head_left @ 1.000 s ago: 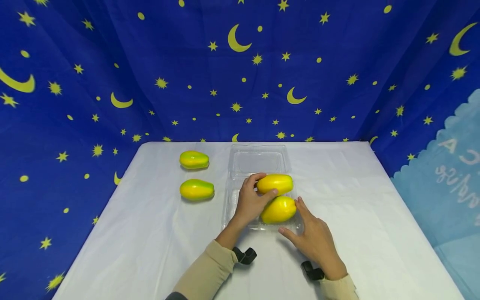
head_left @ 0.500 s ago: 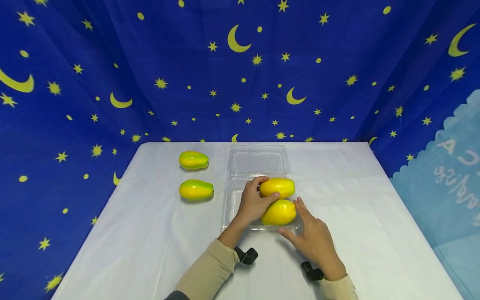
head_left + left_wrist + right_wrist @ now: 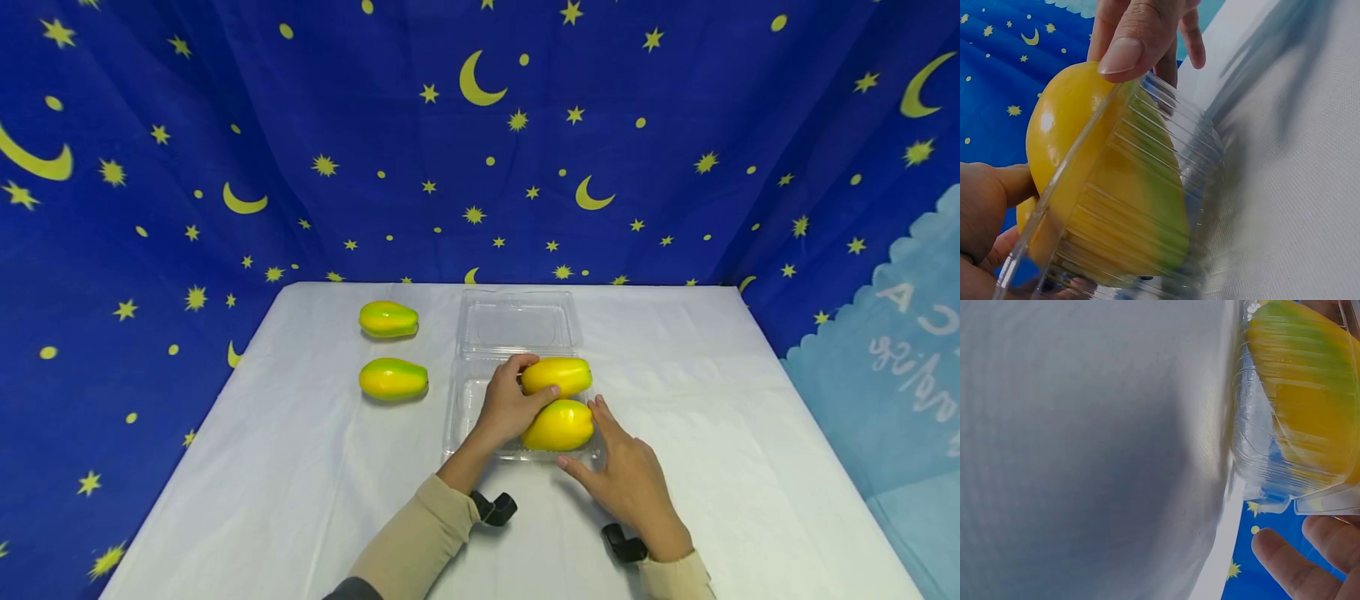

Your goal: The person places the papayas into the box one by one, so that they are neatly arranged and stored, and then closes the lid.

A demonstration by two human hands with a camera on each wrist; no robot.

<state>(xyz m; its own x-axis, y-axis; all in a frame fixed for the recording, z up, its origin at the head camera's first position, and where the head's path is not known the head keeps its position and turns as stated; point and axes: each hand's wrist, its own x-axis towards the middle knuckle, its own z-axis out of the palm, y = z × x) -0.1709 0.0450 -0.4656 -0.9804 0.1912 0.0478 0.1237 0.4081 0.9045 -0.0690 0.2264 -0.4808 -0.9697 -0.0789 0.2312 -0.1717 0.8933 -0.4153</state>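
A hinged clear plastic clamshell box [image 3: 465,417] lies with its lid folded back, and two yellow-green papayas fill the right part of its base. My left hand [image 3: 510,404] grips the farther papaya [image 3: 557,377] at its left end, thumb along the near side. Nearer to me lies the other papaya [image 3: 558,425], slightly tilted and just below that thumb. My right hand [image 3: 630,475] is spread at the box's right front corner, fingertips right at this papaya's end. Through the ribbed wall, the left wrist view shows a papaya [image 3: 1104,162]; the right wrist view also shows a papaya [image 3: 1316,394].
Two more papayas, a far one [image 3: 388,320] and a nearer one [image 3: 393,379], lie left of the box on the white tablecloth [image 3: 247,483]. The transparent lid [image 3: 517,323] lies flat behind the base. A blue star-and-moon curtain [image 3: 390,125] stands around the table.
The left hand has brought the farther papaya slightly toward me and to the right, down against the nearer papaya. The right hand has stayed almost still.
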